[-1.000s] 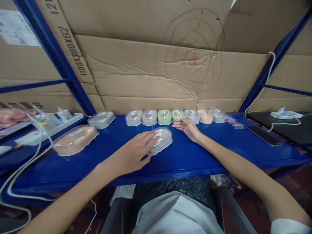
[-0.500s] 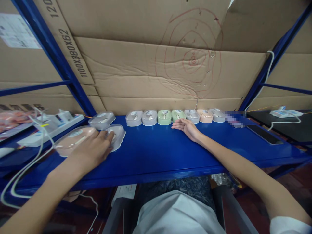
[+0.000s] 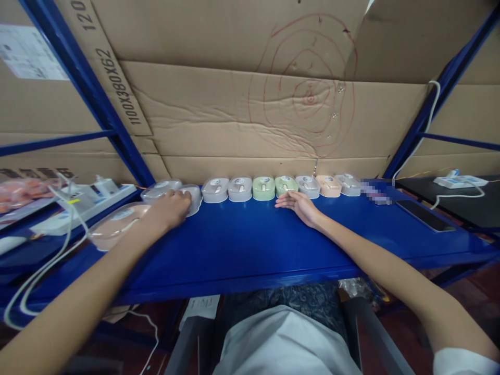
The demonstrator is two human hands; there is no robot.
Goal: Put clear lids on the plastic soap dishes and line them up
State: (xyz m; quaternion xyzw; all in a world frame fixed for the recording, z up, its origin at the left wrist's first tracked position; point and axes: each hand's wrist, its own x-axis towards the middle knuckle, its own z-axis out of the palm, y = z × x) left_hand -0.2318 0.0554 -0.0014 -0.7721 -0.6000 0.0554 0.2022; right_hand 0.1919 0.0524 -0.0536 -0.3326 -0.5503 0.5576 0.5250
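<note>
My left hand (image 3: 169,209) lies on a grey packaged mouse (image 3: 193,198), holding it at the left end of a row of packaged mice (image 3: 263,187) along the back of the blue shelf (image 3: 250,245). Another grey mouse pack (image 3: 158,189) sits just left of it, and a peach mouse pack (image 3: 113,225) lies nearer me, partly behind my forearm. My right hand (image 3: 299,204) rests flat on the shelf with fingers spread, just in front of a green mouse pack (image 3: 286,184), holding nothing.
A cardboard wall (image 3: 250,104) backs the shelf. A white power strip (image 3: 84,200) and white cables (image 3: 35,271) sit at the left. A black phone (image 3: 424,215) lies at the right, with a second power strip (image 3: 459,182) beyond it.
My left hand slid the grey mouse pack from the shelf's middle leftward, then back to the left end of the row. My right hand stayed still.
</note>
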